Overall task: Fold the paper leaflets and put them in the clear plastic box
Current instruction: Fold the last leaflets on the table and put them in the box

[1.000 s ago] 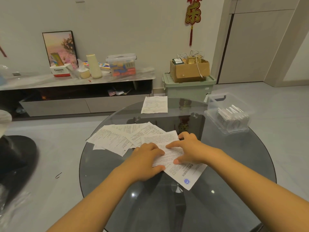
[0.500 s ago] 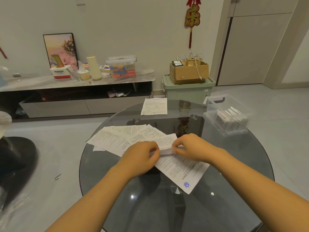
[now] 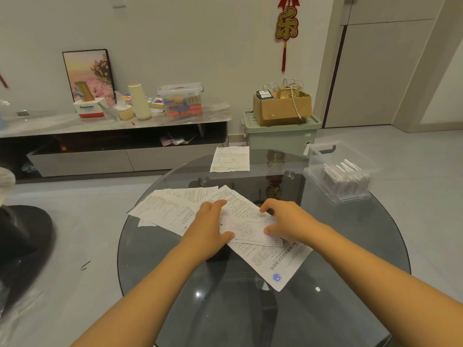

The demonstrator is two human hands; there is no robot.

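white folded leaflet (image 3: 246, 230) lies between both hands — left hand (image 3: 209, 227) flat, right hand (image 3: 285, 221) pinching it.

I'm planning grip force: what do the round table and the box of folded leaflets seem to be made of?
Round table: apparently dark tinted glass, glossy; it mirrors lights and shows its base through.
Box: seemingly clear rigid plastic; the folded leaflets show through its walls.

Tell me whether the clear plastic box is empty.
Not empty: the clear plastic box, lid off, holds a row of folded leaflets standing on edge.
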